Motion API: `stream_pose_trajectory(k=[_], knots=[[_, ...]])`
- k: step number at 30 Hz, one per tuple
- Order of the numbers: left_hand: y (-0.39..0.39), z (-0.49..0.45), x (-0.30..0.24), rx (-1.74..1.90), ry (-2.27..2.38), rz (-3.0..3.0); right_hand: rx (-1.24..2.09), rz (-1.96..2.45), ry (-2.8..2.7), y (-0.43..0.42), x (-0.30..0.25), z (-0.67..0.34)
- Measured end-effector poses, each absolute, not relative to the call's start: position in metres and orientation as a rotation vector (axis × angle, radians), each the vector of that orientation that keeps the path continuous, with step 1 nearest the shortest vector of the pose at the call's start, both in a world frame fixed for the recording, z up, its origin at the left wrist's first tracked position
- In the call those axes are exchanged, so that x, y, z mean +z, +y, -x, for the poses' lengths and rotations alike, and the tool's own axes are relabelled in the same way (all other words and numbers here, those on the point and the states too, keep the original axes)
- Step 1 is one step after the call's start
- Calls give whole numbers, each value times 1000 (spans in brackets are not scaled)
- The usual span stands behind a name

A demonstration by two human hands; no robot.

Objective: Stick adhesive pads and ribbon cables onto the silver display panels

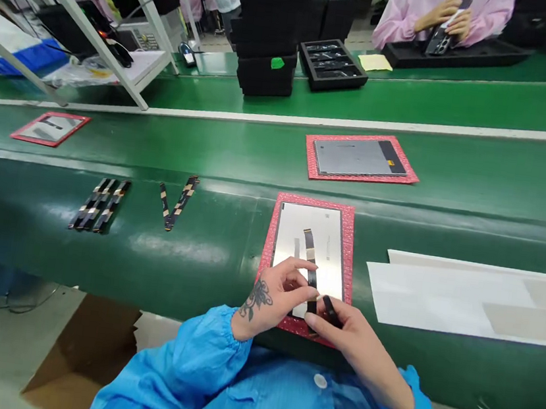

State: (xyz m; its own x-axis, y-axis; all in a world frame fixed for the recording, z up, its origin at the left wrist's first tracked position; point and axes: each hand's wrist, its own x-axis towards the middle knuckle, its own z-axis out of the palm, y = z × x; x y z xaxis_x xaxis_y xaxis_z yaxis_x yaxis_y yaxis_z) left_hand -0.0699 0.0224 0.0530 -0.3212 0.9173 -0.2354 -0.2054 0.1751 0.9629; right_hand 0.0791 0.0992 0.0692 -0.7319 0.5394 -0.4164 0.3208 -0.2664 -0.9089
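Pinching a short black piece (pixel 332 310) between thumb and fingers of your right hand (pixel 345 325). Your left hand (pixel 278 293) has thumb and index almost meeting over the lower part of a dark strip (pixel 311 244); can't tell if they grip it. That strip lies lengthwise on the silver panel (pixel 333 235), at the desk's (pixel 224 278) near edge, right of its middle. Both hands cover part of the panel's lower end.

Around you: white sheets (pixel 441 297) overlap just right of the panel, toward the desk's right edge. Left of it, two strips (pixel 181 203) form a V; further toward the left edge, three strips (pixel 100 204) sit side by side, slanted. Farther from the near edge, a grey panel (pixel 353 158) lies on its own pink wrap; a smaller-looking one (pixel 38 128) is off toward the left edge. Past the white rail (pixel 273 119): stacked black trays (pixel 264 71) and a compartmented tray (pixel 332 64), yellow paper (pixel 375 62) beside it. Co-worker in pink sleeves (pixel 392 20) holds a device at the far side. Metal rack (pixel 144 16) blocks the far left corner.

Materials: panel is flat, rectangular, satin metal; bubble wrap (pixel 349 247) under it is pink, dimpled. Strips are thin, narrow, black with beige bands. Sheets are matte, smooth. Desk top is glossy green.
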Motion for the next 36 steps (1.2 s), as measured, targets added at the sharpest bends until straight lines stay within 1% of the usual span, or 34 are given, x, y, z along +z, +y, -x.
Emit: stream_pose_trajectory(k=[3,5,8,10,13,16,20,24,26,31,36], knots=[[25,72,49,1281,1501,-933,2288,1045,-1911,111,70,-78],[27,74,47,1219,1542,-1040,2322,1041,-1999,117,70,-78],[26,77,43,1200,1532,-1134,2205,1043,-2154,125,65,-79],[22,80,40,1260,1572,-1205,2116,1052,-2239,129,59,-78],[5,82,33,1320,1842,-1464,2017,1096,-2272,132,50,-74],[-18,80,24,1179,2068,-1787,1783,1105,-2340,129,42,-68],[-37,70,11,983,2219,-1985,1369,990,-2541,122,35,-63],[-40,67,5,984,2236,-2032,1116,949,-2649,116,31,-63],[-39,68,5,1009,2233,-2023,1119,944,-2653,115,30,-63],[-41,71,10,1030,2189,-2038,1246,918,-2648,114,32,-57],[-42,73,10,1004,2179,-2051,1235,878,-2664,112,33,-55]])
